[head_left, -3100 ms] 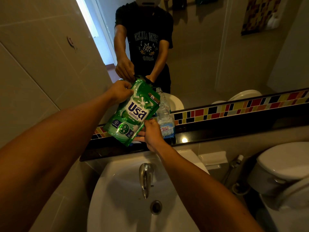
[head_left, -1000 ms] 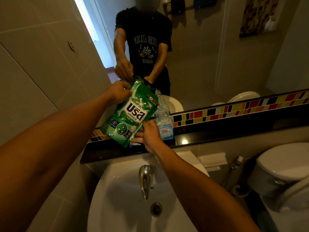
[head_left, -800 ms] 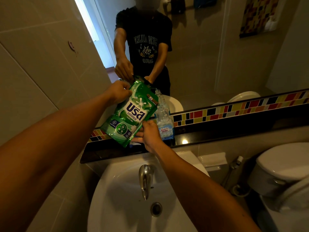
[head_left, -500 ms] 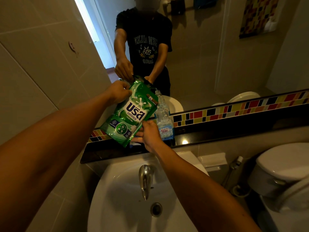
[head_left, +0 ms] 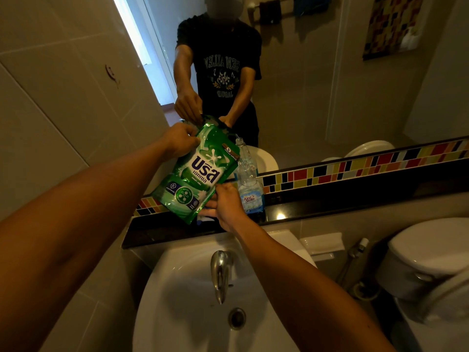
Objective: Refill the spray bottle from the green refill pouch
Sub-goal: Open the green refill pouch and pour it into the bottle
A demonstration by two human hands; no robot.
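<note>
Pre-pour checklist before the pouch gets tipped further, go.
1. Green refill pouch gripped by both hands: left hand at its upper edge, right hand at its lower corner: ok.
2. Spray bottle upright on the black ledge: ok.
3. Bottle neck uncapped: ok.
4. Pouch spout open: cannot tell.
5. Spout lined up over the neck: cannot tell.
6. Bottle steadied by a hand: not ok.

Glossy black ledge (head_left: 330, 207) above sink, clear spray bottle (head_left: 250, 191) standing on it
</note>
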